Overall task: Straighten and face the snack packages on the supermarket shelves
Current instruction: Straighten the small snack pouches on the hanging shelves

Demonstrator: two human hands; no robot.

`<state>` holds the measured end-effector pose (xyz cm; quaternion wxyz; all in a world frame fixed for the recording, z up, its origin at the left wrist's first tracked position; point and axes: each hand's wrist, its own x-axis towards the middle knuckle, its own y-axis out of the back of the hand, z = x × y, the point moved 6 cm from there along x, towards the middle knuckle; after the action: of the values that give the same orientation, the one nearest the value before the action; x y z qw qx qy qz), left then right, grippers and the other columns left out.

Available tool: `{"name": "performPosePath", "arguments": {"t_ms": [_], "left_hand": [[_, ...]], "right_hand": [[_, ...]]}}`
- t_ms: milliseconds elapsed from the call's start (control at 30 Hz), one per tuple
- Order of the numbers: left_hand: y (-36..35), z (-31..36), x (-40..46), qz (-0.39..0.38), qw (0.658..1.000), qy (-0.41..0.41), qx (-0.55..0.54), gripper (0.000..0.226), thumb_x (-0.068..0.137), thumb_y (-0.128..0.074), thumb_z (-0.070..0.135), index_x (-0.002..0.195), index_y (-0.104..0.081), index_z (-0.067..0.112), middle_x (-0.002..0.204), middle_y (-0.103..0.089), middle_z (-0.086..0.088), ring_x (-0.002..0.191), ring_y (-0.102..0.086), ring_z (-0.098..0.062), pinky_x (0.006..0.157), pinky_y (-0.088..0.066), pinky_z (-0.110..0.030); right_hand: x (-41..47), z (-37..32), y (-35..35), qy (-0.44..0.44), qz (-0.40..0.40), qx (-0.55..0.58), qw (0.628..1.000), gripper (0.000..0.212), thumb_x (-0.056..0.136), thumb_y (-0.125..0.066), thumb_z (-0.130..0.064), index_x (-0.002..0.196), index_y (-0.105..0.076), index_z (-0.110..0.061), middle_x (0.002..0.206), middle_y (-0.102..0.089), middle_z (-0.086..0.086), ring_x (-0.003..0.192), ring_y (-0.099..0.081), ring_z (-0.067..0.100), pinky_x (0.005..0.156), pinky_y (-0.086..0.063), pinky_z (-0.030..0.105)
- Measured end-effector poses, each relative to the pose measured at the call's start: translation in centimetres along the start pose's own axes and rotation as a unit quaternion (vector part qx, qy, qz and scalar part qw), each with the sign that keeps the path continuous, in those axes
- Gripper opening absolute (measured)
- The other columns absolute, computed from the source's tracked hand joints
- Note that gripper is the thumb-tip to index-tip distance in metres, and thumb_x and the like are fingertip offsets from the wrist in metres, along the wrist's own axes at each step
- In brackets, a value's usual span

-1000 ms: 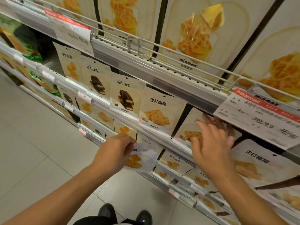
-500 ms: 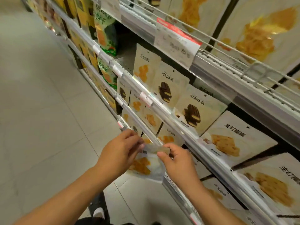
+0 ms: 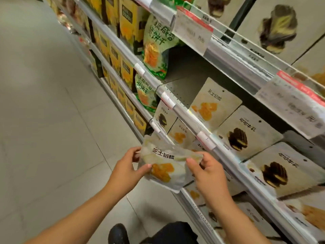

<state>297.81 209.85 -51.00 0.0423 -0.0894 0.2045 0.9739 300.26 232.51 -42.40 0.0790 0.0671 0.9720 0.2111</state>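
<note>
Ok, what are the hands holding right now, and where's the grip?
Both hands hold one white snack pouch with an orange picture, off the shelf. The left hand pinches its left edge; the right hand pinches its upper right corner.

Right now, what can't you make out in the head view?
- Price tag print: blurred.
- Back of the held white pouch: faces away; left hand and right hand cover its side edges.
- Packs on the lower shelf: hidden behind the pouch and right hand.
- Top-shelf boxes: cut off by the frame edge.
</note>
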Motion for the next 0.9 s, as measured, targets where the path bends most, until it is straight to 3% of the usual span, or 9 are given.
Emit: {"name": "performPosePath", "arguments": {"t_ms": [133,267,400,500,667,767,833,900], "left_hand": [[1.9,0.7,4.8,0.001,1.0,-0.015,-0.02,0.024,0.076,-0.077,0.042,0.097,-0.065,0.039,0.091,-0.068,0.023,0.087,-0.061,0.004,0.073,-0.049,-0.022],[3.5,1.5,10.4,0.015,1.0,-0.01,-0.012,0.018,0.074,-0.079,0.039,0.085,-0.067,0.032,0.081,-0.069,0.016,0.077,-0.063,-0.002,0.069,-0.053,-0.027],[5.1,3.5,16.7,0.024,0.999,-0.03,0.026,0.016,0.076,-0.078,0.035,0.073,-0.062,0.032,0.072,-0.066,0.02,0.069,-0.059,0.003,0.056,-0.041,-0.01],[6.3,5.7,21.3,0.041,0.997,-0.045,0.055,0.012,0.078,-0.077,0.032,0.078,-0.065,0.03,0.073,-0.067,0.011,0.071,-0.061,-0.003,0.059,-0.045,-0.014],[5.6,10.2,28.4,0.004,0.994,-0.101,0.043,0.016,0.079,-0.076,0.025,0.091,-0.069,0.032,0.08,-0.069,0.016,0.074,-0.061,0.005,0.063,-0.046,-0.014],[4.5,12.2,33.1,-0.026,0.99,-0.133,0.045,0.017,0.08,-0.074,0.024,0.095,-0.07,0.029,0.085,-0.07,0.016,0.079,-0.062,0.003,0.07,-0.05,-0.02],[3.6,13.1,35.7,-0.056,0.984,-0.161,0.051,0.017,0.082,-0.072,0.019,0.091,-0.064,0.032,0.083,-0.066,0.021,0.079,-0.061,0.006,0.068,-0.044,-0.005],[2.5,13.6,37.6,-0.082,0.978,-0.182,0.063,0.022,0.083,-0.071,0.018,0.092,-0.062,0.036,0.082,-0.062,0.025,0.077,-0.057,0.009,0.064,-0.039,0.001]], "right_hand": [[3.5,-1.7,-1.5,-0.004,0.029,0.074,0.997,0.022,0.092,-0.062,-0.018,0.088,-0.069,-0.039,0.086,-0.075,-0.008,0.079,-0.071,0.009,0.064,-0.057,0.025],[8.3,-2.8,-2.5,-0.001,0.039,0.096,0.995,0.021,0.091,-0.064,-0.017,0.086,-0.069,-0.037,0.085,-0.075,-0.006,0.077,-0.071,0.01,0.063,-0.056,0.022],[14.2,-4.6,-2.5,0.035,0.067,0.064,0.995,0.017,0.088,-0.068,-0.014,0.082,-0.07,-0.03,0.075,-0.071,-0.004,0.066,-0.065,0.013,0.059,-0.053,0.025],[18.0,-7.1,-2.1,0.089,0.086,-0.002,0.992,0.024,0.084,-0.071,-0.01,0.077,-0.067,-0.033,0.074,-0.068,-0.016,0.066,-0.061,0.002,0.057,-0.044,0.01],[22.1,-10.7,-0.5,0.146,0.154,-0.097,0.972,0.025,0.083,-0.067,-0.017,0.083,-0.064,-0.042,0.085,-0.066,-0.027,0.077,-0.061,-0.004,0.064,-0.042,0.004],[24.4,-11.3,0.1,0.151,0.185,-0.158,0.958,0.022,0.086,-0.065,-0.015,0.092,-0.066,-0.036,0.087,-0.067,-0.022,0.08,-0.062,-0.002,0.067,-0.044,0.008],[25.7,-11.6,0.2,0.151,0.208,-0.224,0.94,0.023,0.087,-0.065,-0.01,0.098,-0.068,-0.03,0.085,-0.068,-0.022,0.083,-0.063,-0.001,0.072,-0.046,0.009],[26.6,-12.0,0.0,0.148,0.214,-0.319,0.912,0.02,0.085,-0.067,-0.01,0.1,-0.069,-0.023,0.09,-0.069,-0.015,0.082,-0.065,0.006,0.073,-0.05,0.02]]}}
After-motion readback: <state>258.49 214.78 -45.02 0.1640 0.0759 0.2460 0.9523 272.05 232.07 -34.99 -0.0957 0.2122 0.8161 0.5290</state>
